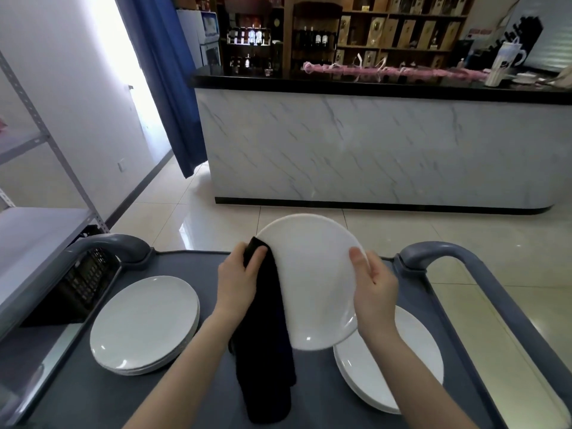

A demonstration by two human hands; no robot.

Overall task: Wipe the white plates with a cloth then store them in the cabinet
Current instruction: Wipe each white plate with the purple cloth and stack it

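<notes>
Outboard of left grip [238, 274]: plate stack [142, 320] on cart [318, 404]. Left grip clamped on black cloth [266, 335], pressed against tilted white plate [312, 274]; right grip [374, 283] pinching opposite rim. Under right grip: second stack [402, 360]. Wiping underway, likely; storing untouched

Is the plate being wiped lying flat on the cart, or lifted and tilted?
Lifted and tilted: the right hand grips the plate by its rim, the left hand holds the dark cloth against its opposite edge.
</notes>
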